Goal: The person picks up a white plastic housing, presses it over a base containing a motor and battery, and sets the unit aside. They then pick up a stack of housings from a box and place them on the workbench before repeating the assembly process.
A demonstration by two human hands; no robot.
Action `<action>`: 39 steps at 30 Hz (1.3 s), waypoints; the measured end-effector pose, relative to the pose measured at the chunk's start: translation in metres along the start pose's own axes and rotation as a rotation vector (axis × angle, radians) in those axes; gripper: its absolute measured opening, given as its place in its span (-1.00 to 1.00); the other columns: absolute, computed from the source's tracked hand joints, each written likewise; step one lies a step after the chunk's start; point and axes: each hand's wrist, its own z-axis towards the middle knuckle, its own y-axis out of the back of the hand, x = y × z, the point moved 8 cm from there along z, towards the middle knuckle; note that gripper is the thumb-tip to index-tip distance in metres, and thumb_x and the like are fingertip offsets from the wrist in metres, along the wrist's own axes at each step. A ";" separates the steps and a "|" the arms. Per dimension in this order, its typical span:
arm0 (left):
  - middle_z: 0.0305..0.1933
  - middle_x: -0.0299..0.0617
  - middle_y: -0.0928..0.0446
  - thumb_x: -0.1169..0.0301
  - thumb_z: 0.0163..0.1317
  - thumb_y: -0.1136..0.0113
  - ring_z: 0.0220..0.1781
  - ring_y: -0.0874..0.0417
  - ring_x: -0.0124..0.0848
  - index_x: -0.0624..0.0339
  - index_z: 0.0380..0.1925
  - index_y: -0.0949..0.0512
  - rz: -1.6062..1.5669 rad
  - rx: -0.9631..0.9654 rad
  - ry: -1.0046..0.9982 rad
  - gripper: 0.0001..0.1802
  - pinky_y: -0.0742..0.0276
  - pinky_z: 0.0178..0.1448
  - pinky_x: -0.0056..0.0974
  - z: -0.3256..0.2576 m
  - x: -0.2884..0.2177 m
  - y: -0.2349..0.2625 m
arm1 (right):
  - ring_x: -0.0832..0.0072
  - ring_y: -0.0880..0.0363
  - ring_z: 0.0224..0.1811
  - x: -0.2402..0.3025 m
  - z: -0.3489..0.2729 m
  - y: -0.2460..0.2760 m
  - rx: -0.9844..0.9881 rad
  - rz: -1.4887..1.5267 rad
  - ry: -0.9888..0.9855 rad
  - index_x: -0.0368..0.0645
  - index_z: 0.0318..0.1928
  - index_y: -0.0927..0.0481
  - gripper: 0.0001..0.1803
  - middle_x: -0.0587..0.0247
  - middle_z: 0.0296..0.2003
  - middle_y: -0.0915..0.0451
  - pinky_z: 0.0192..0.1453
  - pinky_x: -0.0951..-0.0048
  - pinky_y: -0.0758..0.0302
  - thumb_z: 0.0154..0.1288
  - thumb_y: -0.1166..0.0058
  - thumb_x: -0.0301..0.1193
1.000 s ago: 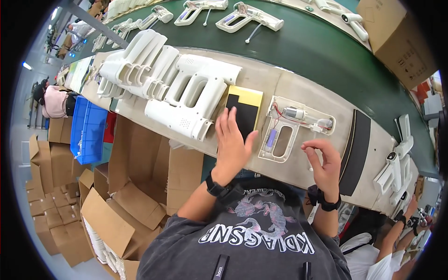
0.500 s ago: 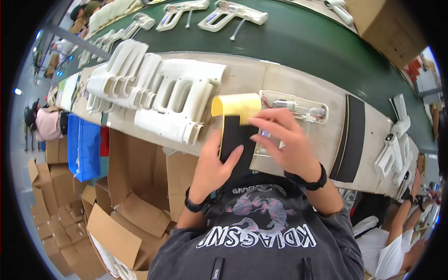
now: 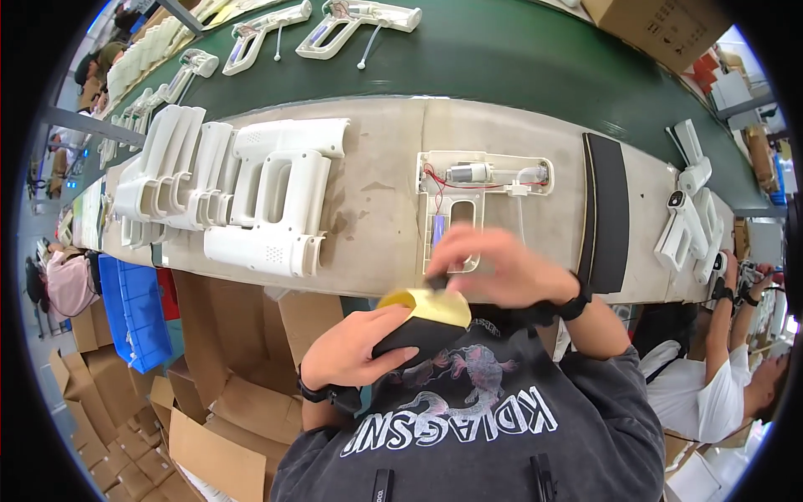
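My left hand (image 3: 355, 347) grips a black foam sheet (image 3: 422, 336) close to my chest, its yellow backing paper (image 3: 442, 308) curled over on top. Just above the paper, my right hand (image 3: 498, 269) pinches a small black foam piece (image 3: 437, 282); these fingers are slightly blurred. On the table beyond lies an open white pistol-shaped housing half (image 3: 489, 159), holding a motor, red wires and a purple cylindrical cell (image 3: 438, 227). My right hand partly covers its handle end.
White housing shells (image 3: 280, 188) stand clustered on the left. Black foam strips (image 3: 606, 213) lie at right, before more white devices (image 3: 686, 230). Part-assembled units rest on the green belt (image 3: 468, 58). A blue bin (image 3: 134, 309) and cardboard boxes (image 3: 226, 452) are below left; a co-worker's arm (image 3: 711, 335) shows at right.
Both hands have drawn the foam sheet down toward my chest, tilting it. A small black piece now shows in my right fingers, apart from the sheet. The view has shifted, uncovering more of the housing.
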 end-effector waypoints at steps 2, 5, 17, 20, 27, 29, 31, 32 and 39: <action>-0.02 0.13 -0.63 0.45 0.29 -0.34 -0.11 -0.71 0.10 0.35 0.25 -0.42 -0.047 0.050 0.010 -0.45 -0.62 -0.02 -0.07 -0.003 0.004 -0.001 | 0.35 -0.62 -0.09 -0.007 -0.002 0.046 -0.283 -0.319 0.039 -0.22 -0.01 -0.68 -0.72 0.20 -0.09 -0.63 0.05 0.33 -0.56 0.26 -0.27 -0.62; 0.23 0.01 -0.59 0.56 0.30 -0.32 0.23 -0.64 -0.24 0.41 0.39 -0.31 -0.330 -0.019 0.034 -0.32 -0.48 0.32 -0.20 -0.009 0.010 0.003 | 0.30 -0.62 -0.04 -0.028 -0.002 0.100 -0.470 -0.592 -0.056 -0.21 -0.02 -0.68 -0.72 0.20 -0.09 -0.63 0.06 0.31 -0.55 0.25 -0.28 -0.61; 0.38 -0.04 -0.43 0.59 0.28 -0.31 0.41 -0.42 -0.36 0.38 0.48 -0.16 -0.637 -0.332 0.083 -0.20 -0.26 0.50 -0.23 -0.002 0.035 0.006 | 0.18 -0.54 0.07 -0.050 0.013 0.090 -0.394 -0.725 -0.069 -0.22 -0.03 -0.69 -0.74 0.20 -0.11 -0.62 0.12 0.24 -0.53 0.25 -0.29 -0.58; 0.35 -0.08 -0.43 0.49 0.37 -0.31 0.38 -0.42 -0.39 0.38 0.48 -0.15 -0.618 -0.317 0.075 -0.23 -0.30 0.47 -0.23 0.001 0.035 0.007 | 0.17 -0.54 0.05 -0.052 0.013 0.089 -0.385 -0.766 -0.074 -0.21 -0.02 -0.69 -0.73 0.20 -0.11 -0.61 0.11 0.23 -0.53 0.25 -0.30 -0.56; 0.35 -0.11 -0.44 0.50 0.36 -0.31 0.37 -0.43 -0.40 0.35 0.46 -0.21 -0.625 -0.443 0.090 -0.27 -0.33 0.46 -0.24 0.006 0.039 0.013 | 0.18 -0.60 -0.03 -0.015 0.005 0.072 -0.507 -0.727 0.052 -0.19 0.00 -0.70 -0.69 0.17 -0.07 -0.60 0.07 0.28 -0.56 0.22 -0.35 -0.57; 0.32 -0.12 -0.46 0.51 0.37 -0.31 0.34 -0.47 -0.42 0.34 0.43 -0.24 -0.649 -0.476 0.108 -0.31 -0.38 0.42 -0.27 0.010 0.041 0.015 | 0.22 -0.62 -0.07 0.003 -0.001 0.054 -0.504 -0.630 0.066 -0.19 0.01 -0.71 -0.66 0.17 -0.09 -0.61 0.03 0.32 -0.58 0.20 -0.37 -0.58; 0.29 -0.12 -0.48 0.54 0.38 -0.29 0.31 -0.49 -0.43 0.34 0.43 -0.24 -0.656 -0.503 0.117 -0.32 -0.42 0.38 -0.29 0.013 0.042 0.016 | 0.24 -0.62 -0.09 0.015 0.001 0.021 -0.283 -0.440 0.080 -0.18 0.03 -0.72 -0.66 0.19 -0.12 -0.62 -0.03 0.33 -0.59 0.21 -0.38 -0.56; 0.27 -0.12 -0.49 0.55 0.38 -0.28 0.30 -0.50 -0.44 0.33 0.41 -0.24 -0.684 -0.522 0.115 -0.34 -0.44 0.37 -0.29 0.014 0.043 0.015 | 0.24 -0.62 -0.09 0.015 0.001 0.015 -0.282 -0.437 0.082 -0.18 0.03 -0.72 -0.66 0.19 -0.12 -0.62 -0.03 0.33 -0.59 0.21 -0.38 -0.56; 0.14 -0.14 -0.56 0.59 0.36 -0.29 0.20 -0.57 -0.47 0.25 0.16 -0.31 -0.720 -0.556 0.164 -0.54 -0.52 0.28 -0.32 0.006 0.049 0.013 | 0.32 -0.63 -0.15 0.002 0.000 -0.012 -0.213 -0.417 0.045 -0.21 0.08 -0.73 -0.61 0.21 -0.14 -0.64 -0.10 0.36 -0.59 0.21 -0.42 -0.52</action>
